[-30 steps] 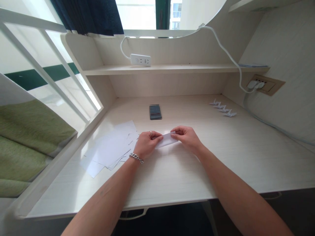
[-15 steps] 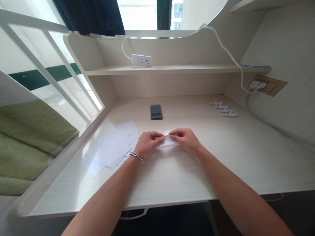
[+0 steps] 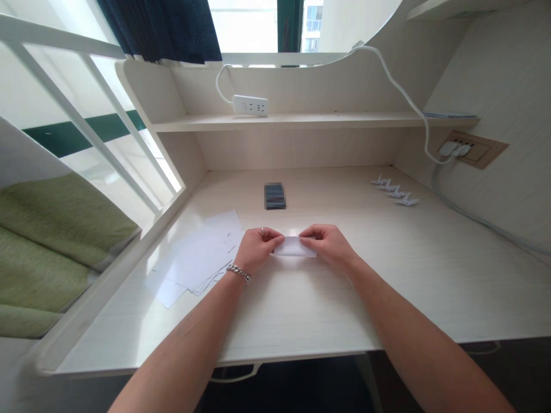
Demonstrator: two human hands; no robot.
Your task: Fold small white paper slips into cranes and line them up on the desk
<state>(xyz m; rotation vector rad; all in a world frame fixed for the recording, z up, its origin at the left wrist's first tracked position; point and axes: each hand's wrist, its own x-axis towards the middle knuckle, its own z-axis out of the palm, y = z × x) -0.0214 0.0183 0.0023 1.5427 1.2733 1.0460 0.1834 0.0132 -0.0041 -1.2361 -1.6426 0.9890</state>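
Observation:
A small folded piece of white paper (image 3: 293, 246) is stretched between my two hands, just over the middle of the desk. My left hand (image 3: 259, 248), with a ring and a chain bracelet, pinches its upper left corner between thumb and fingers. At the upper right corner my right hand (image 3: 328, 244) pinches it the same way. The paper forms a low, wide rectangle with its long edge toward me. Loose white sheets (image 3: 200, 246) lie overlapping to the left of my left hand.
Several folded paper cranes (image 3: 396, 191) stand in a row at the back right. A dark, pixelated flat object (image 3: 274, 196) lies beyond my hands. A power strip (image 3: 250, 105) rests on the shelf (image 3: 301, 121), and a white cable (image 3: 398, 86) runs to the wall socket (image 3: 476, 150).
The paper has gone from slightly tilted to level with the desk's front edge. My hands have moved slightly apart, both still pinching it. The view has shifted a little.

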